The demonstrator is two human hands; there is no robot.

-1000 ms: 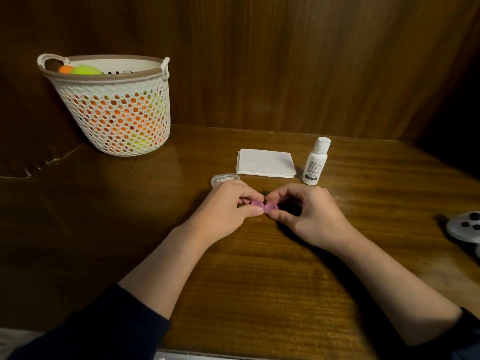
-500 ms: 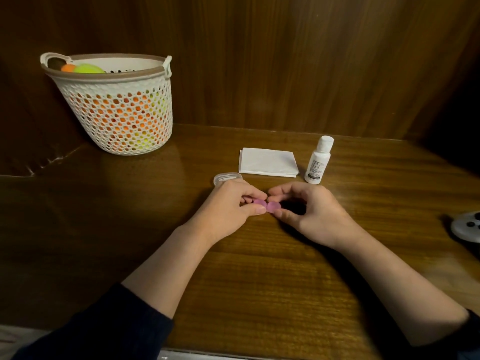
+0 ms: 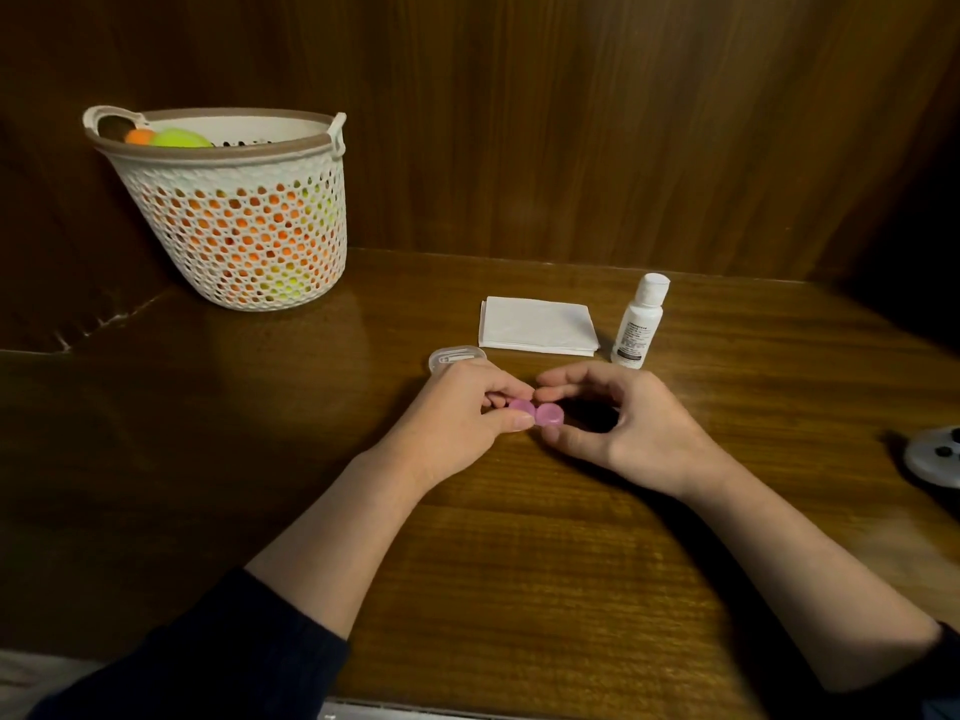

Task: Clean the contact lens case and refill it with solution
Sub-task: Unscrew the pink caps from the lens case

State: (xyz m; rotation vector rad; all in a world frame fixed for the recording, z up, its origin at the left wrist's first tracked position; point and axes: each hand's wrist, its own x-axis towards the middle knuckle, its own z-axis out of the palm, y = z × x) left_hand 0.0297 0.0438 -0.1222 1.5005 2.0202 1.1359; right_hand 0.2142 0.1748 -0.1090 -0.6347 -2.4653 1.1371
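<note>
On a wooden desk [image 3: 519, 563], far left, stands a white mesh basket [image 3: 234, 226]. At centre, the left hand [image 3: 457, 413] pinches the left cap of a pink contact lens case [image 3: 537, 414]. The right hand [image 3: 623, 428] curls thumb and forefinger round its right cap. Behind lie a folded tissue [image 3: 537, 324] and an upright solution bottle [image 3: 639, 324].

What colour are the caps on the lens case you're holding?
Both caps of the small round plastic lens case are pinkish purple; head view.
</note>
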